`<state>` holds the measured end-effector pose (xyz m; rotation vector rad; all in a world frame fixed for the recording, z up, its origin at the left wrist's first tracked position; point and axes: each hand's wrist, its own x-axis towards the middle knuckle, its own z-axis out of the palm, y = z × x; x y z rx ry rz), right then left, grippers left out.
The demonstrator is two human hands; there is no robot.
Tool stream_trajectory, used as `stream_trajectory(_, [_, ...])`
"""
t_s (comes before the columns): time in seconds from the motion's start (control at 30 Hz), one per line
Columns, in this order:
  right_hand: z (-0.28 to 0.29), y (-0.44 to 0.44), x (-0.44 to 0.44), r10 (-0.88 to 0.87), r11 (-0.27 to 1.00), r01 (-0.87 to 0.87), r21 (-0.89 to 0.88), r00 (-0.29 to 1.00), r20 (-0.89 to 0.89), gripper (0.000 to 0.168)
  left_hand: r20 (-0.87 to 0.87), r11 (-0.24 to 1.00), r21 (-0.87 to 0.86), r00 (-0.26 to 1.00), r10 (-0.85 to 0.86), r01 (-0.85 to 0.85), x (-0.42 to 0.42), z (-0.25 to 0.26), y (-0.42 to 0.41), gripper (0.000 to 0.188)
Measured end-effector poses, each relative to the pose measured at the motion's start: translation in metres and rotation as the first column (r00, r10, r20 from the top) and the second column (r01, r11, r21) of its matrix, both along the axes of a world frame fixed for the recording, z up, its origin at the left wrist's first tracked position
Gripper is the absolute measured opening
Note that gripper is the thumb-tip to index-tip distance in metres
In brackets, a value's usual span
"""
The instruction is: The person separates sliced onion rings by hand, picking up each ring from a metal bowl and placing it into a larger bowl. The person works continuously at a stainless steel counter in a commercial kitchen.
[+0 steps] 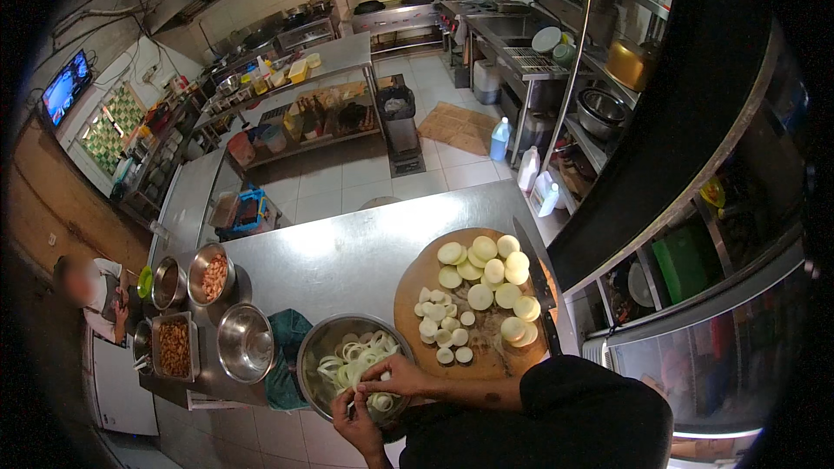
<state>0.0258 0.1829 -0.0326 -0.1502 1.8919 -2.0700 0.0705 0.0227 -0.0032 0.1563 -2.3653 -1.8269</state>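
Observation:
Over the near rim of a steel bowl (309, 371), my right hand (399, 376) and my left hand (357, 422) meet at the fingertips. They pinch a small pale onion piece (384, 376), mostly hidden by the fingers. Loose onion rings (352, 361) lie in the bowl below. Right of it, a round wooden cutting board (479, 355) carries onion slices in two sizes: larger slices (481, 297) at the back and right, smaller slices (443, 337) at the left. A knife (552, 332) with a dark handle lies along the board's right edge.
Left of the bowl are a green cloth (287, 352), an apparently empty steel bowl (228, 365), a bowl of pinkish pieces (214, 277) and a tray of browned pieces (174, 345). All rest on the steel table (313, 241). Another person (107, 293) is at the far left.

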Motion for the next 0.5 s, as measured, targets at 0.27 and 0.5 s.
stream_trajectory(0.27, [-0.005, -0.003, -0.005, -0.022, 0.999, 0.021, -0.029, 0.998, -0.057, 0.034, -0.061, 0.985, -0.172, 0.998, 0.011, -0.022, 0.003, -0.004, 0.004, 0.023])
stream_trajectory(0.5, [0.000, -0.012, 0.005, -0.161, 0.973, 0.161, 0.165, 0.987, -0.014, 0.025, -0.092, 0.833, -0.554, 0.992, -0.087, 0.022, 0.008, -0.011, 0.006, 0.025])
